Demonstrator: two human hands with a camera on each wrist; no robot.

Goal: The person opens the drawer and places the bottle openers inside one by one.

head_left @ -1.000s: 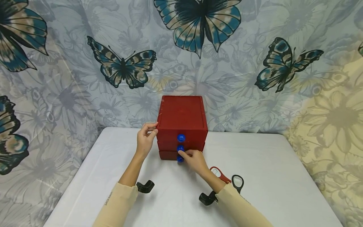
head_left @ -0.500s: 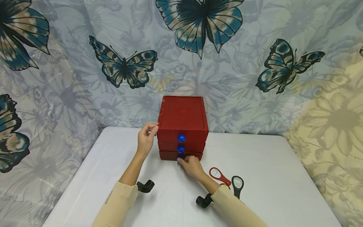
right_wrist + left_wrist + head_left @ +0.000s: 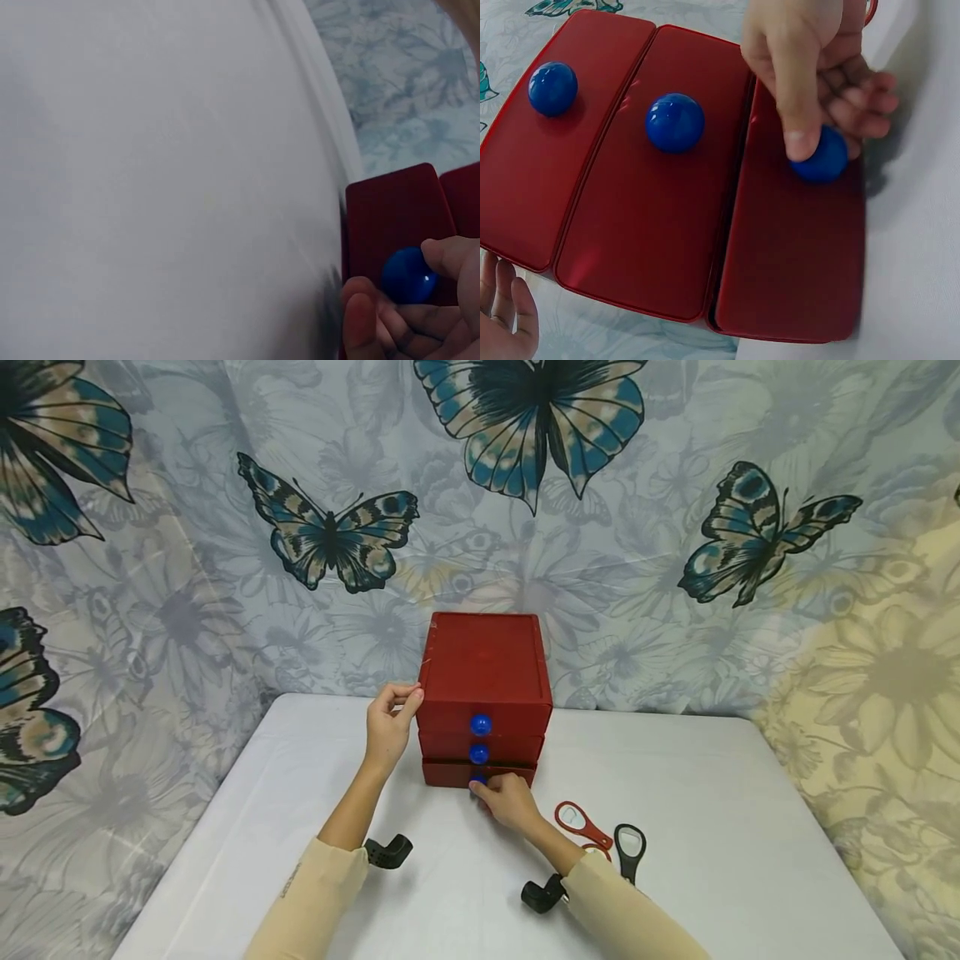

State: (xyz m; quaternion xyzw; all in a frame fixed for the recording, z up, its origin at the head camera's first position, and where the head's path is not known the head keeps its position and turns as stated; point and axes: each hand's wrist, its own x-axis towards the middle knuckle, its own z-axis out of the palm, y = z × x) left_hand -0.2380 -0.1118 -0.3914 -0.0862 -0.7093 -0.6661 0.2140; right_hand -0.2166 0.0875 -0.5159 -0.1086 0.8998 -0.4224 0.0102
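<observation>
A red three-drawer box (image 3: 485, 657) stands at the back of the table, with a round blue knob on each drawer front. My right hand (image 3: 512, 802) pinches the knob of the bottom drawer (image 3: 795, 255) between thumb and curled fingers; the blue knob (image 3: 409, 276) shows between them in the right wrist view. That drawer sits slightly forward of the two above it. My left hand (image 3: 387, 727) touches the box's left side near the top front corner. In the left wrist view, the left fingers (image 3: 504, 296) lie fairly straight along the side.
Right of the box, a red loop handle (image 3: 583, 827) and a black loop handle (image 3: 629, 852), like those of scissors, lie on the white tablecloth (image 3: 450, 893), partly hidden by the right sleeve. A butterfly-patterned cloth (image 3: 570, 568) hangs close behind the box.
My right hand has moved down from near the middle knob to the bottom one and grips it. The bottom drawer has come slightly forward. My left hand stays at the box's side.
</observation>
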